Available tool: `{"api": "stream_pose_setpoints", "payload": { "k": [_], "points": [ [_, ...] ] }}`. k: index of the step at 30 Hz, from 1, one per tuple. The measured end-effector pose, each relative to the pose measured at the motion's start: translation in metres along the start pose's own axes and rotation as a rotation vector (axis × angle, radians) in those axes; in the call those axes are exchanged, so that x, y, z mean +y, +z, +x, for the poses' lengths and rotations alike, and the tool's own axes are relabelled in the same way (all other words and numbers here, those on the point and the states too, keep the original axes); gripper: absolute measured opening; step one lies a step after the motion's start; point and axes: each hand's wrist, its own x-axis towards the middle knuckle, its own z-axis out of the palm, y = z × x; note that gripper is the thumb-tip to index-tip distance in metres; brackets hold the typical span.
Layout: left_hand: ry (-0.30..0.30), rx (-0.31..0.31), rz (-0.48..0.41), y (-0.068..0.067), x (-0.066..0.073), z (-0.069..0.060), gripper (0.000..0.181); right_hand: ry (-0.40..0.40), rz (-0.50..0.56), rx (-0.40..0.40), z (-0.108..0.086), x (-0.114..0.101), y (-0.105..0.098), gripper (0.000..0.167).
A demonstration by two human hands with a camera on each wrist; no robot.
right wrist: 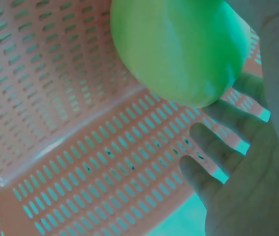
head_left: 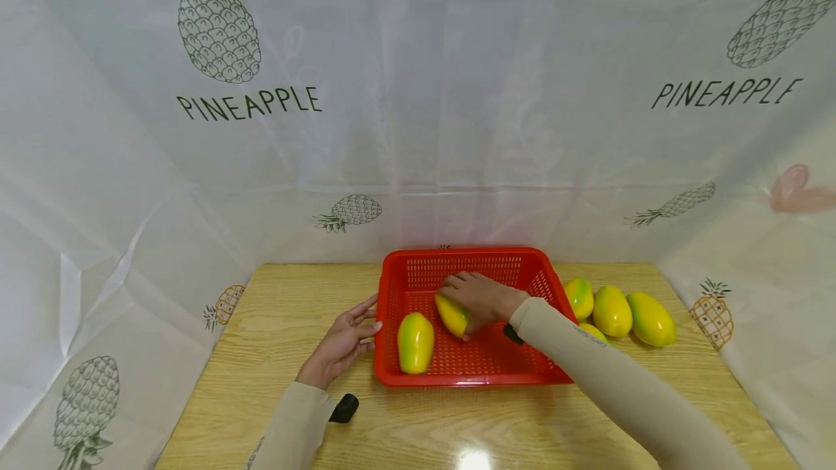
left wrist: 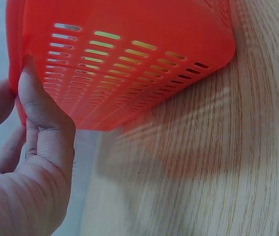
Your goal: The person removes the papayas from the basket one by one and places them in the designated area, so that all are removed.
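In a red plastic basket (head_left: 472, 381), a yellow-green mango (head_left: 416, 343) lies at the left. Beside it, the right hand (head_left: 483, 299) grips a second mango (head_left: 452, 315) from above, thumb on the near side. The right wrist view has this mango (right wrist: 178, 49) against the hand (right wrist: 247, 162), its fingers spread by the slotted wall; colours there look greenish. At the basket's left rim, the left hand (head_left: 342, 343) holds the edge. Up close, the left hand (left wrist: 36, 157) pinches the rim of the basket (left wrist: 129, 29), with some fingertips hidden behind it.
Several mangoes (head_left: 612, 311) lie on the wooden table (head_left: 281, 318) just right of the basket, one partly hidden by the right sleeve (head_left: 607, 376). A white curtain (head_left: 483, 129) with pineapple prints hangs behind the table and along both sides.
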Motion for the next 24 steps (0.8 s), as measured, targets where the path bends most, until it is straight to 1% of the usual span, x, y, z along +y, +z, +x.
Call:
{"api": "stream_pose_setpoints", "payload": {
  "k": [4, 8, 15, 24],
  "points": [
    [0.0, -0.001, 0.002, 0.0, 0.0, 0.0, 0.069, -0.008, -0.019, 0.036, -0.008, 0.002, -0.007, 0.096],
    [-0.002, 0.002, 0.0, 0.0, 0.0, 0.001, 0.069, -0.016, -0.002, 0.074, -0.019, 0.003, -0.018, 0.098],
    [-0.008, 0.007, -0.003, -0.001, -0.002, 0.002, 0.068, 0.002, 0.003, 0.119, -0.041, 0.006, -0.035, 0.101],
    [-0.01, -0.004, -0.015, -0.001, 0.0, 0.001, 0.068, 0.008, -0.038, 0.28, -0.077, 0.017, -0.048, 0.105]
  ]
}}
